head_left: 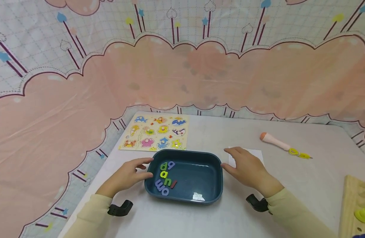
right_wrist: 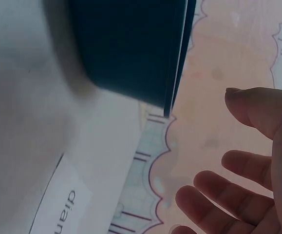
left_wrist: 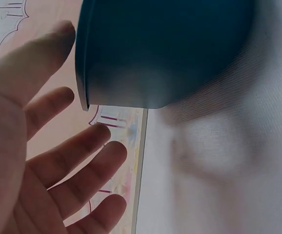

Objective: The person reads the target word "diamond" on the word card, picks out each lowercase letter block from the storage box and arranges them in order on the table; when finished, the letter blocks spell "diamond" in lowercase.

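A dark teal rectangular tray [head_left: 197, 178] stands on the white table. Several coloured letter pieces [head_left: 164, 174] lie at its left end, among them a yellow "a", a green "n" and a purple "m". My left hand [head_left: 127, 175] is at the tray's left rim, thumb and fingertips right by the edge, fingers spread loosely. On the other side, my right hand [head_left: 244, 167] hovers by the right rim with relaxed fingers and holds nothing. In the right wrist view a gap shows between the thumb [right_wrist: 257, 107] and the tray wall [right_wrist: 131, 48].
Behind the tray lies a sea-animal puzzle board [head_left: 155, 132]. A white paper [head_left: 255, 153] with printed letters is partly under the right hand. Farther right are a pink microphone-like stick [head_left: 274, 141] with a yellow cord [head_left: 298, 153] and a wooden rack [head_left: 347, 205] with a yellow piece [head_left: 363, 215].
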Demonstrator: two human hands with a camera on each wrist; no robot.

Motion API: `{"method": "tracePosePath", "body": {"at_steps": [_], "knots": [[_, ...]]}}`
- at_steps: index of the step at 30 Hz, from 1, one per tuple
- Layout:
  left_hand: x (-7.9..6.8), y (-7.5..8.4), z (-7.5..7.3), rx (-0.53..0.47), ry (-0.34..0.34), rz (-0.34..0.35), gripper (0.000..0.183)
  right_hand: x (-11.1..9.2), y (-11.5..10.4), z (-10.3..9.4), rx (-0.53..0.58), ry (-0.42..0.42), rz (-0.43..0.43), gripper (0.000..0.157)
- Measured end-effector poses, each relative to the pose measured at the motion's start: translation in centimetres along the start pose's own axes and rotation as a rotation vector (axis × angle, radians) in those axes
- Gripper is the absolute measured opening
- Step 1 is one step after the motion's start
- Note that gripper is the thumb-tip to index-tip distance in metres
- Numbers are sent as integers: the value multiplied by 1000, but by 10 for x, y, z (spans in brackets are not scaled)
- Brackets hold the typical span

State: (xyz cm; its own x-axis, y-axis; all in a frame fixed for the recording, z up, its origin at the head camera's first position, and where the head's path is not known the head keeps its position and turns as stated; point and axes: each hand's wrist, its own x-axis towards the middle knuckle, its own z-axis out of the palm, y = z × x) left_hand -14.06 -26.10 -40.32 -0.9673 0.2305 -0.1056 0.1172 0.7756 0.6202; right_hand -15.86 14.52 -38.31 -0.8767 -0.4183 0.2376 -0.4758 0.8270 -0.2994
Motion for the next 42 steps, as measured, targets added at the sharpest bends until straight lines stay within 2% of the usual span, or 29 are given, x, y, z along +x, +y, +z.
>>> {"method": "tracePosePath", "body": {"at_steps": [10, 22, 34, 42], "knots": [[1, -5, 3, -34, -21, -15, 58, 14, -24, 9, 47, -64, -22, 55], [1, -15, 14, -224, -51, -78, 62, 28, -42, 14, 141, -132, -46, 56], [3, -16, 16, -261, -44, -65, 60, 52, -61, 14, 225, -211, -43, 61], [1, -16, 17, -278, -43, -87, 60, 60, -71, 25, 273, -258, -80, 60]]}}
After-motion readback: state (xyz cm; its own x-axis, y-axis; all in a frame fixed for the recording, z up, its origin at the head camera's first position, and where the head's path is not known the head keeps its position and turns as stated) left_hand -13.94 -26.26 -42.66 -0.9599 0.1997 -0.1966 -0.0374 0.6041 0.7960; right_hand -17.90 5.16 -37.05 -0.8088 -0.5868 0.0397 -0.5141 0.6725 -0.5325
